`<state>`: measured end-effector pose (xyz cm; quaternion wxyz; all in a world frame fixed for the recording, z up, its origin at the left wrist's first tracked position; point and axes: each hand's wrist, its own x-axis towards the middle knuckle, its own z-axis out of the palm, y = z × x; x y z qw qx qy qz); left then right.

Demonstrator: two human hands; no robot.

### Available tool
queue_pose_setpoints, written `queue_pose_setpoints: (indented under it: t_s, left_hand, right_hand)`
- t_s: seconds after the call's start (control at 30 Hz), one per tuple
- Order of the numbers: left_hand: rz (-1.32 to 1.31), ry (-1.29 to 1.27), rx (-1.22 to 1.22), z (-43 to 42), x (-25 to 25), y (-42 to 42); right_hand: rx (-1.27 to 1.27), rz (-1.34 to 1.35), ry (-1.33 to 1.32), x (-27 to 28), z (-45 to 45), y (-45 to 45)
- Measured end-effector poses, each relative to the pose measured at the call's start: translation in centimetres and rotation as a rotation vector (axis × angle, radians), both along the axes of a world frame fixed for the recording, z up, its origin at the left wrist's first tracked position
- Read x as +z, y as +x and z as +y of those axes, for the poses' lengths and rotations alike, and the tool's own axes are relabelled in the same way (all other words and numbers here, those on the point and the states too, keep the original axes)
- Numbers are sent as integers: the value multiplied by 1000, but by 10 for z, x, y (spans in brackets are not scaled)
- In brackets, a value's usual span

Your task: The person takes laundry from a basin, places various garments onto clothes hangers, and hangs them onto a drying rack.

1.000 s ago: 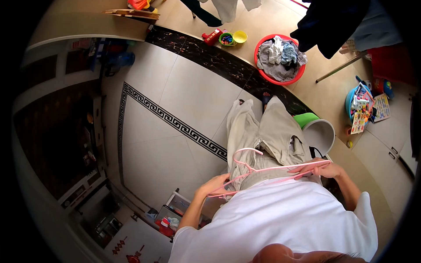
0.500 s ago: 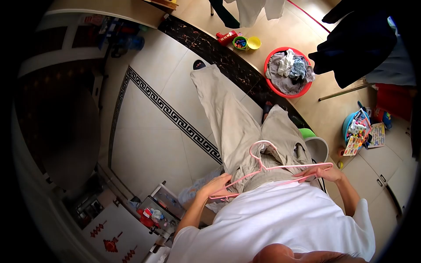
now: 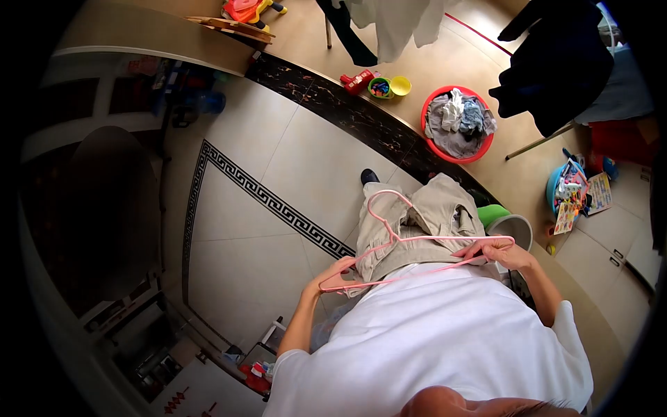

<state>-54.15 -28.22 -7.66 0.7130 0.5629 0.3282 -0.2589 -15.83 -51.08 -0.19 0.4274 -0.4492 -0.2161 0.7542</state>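
Observation:
A pink clothes hanger point(image 3: 445, 238) is held level in front of my waist, its hook pointing away from me. No garment hangs on it. My left hand point(image 3: 335, 275) is closed around the hanger's left end, and my right hand point(image 3: 507, 255) grips the right end, with some fingers lying along the bars. Behind the hanger are the beige trousers point(image 3: 445, 194) I wear, below my white T-shirt point(image 3: 445, 326). One dark shoe point(image 3: 369, 176) shows on the tiles; the other foot is hidden.
Ahead, a red basin point(image 3: 426, 136) full of crumpled laundry stands beyond a dark marble strip point(image 3: 333, 104). Dark clothes point(image 3: 556, 69) and pale clothes point(image 3: 396, 24) hang above. A grey bucket point(image 3: 522, 228) is close on my right, and a blue tub point(image 3: 554, 187) of toys farther right.
My legs have shifted in a step, and the floor and furniture have moved in view. Both hands keep hold of the hanger, which has moved slightly left in the picture.

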Motion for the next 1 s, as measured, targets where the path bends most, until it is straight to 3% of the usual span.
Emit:
queue_pose_setpoints:
  t_s: [0.1, 0.17, 0.37, 0.47, 0.5, 0.53, 0.6, 0.7, 0.77, 0.8, 0.83, 0.87, 0.93, 1.0]
  left_hand:
    - [-380, 213, 223, 14, -17, -31]
    - [-355, 0, 427, 14, -26, -50]
    - [-516, -413, 826, 2, -5, -30]
    - [-354, 15, 746, -10, -14, -29]
    - [-409, 112, 790, -10, -10, -12]
    - [-379, 102, 1005, -17, -19, -9]
    - [-468, 131, 972, -15, 1, 21]
    - [-650, 200, 902, -9, 10, 48]
    - [-706, 219, 976, -8, 15, 62]
    - [-732, 228, 1014, -8, 19, 71]
    - [-841, 288, 827, 1, 44, 90]
    - [-865, 255, 796, 5, 48, 97]
    - [-906, 188, 728, 3, 53, 109]
    - [-856, 275, 718, -18, 72, 137]
  right_hand:
    - [-50, -55, 18, -22, 13, -14]
    - [-105, -174, 12, -24, 24, -17]
    - [-438, 27, -183, -27, 40, -38]
    - [-475, 32, -54, -14, 41, -36]
    - [-475, 30, 24, -7, 40, -34]
    - [-472, 29, 101, -3, 39, -32]
    - [-408, 38, 251, -13, 26, -12]
    - [-315, 289, 445, -20, 0, 24]
    - [-111, 375, 580, -11, -13, 59]
    - [-55, 401, 568, -7, -16, 75]
    - [1, 424, 555, -1, -17, 89]
    - [29, 452, 494, 11, -20, 103]
    - [104, 228, 371, 33, -7, 114]
    - [177, 122, 221, 61, 14, 112]
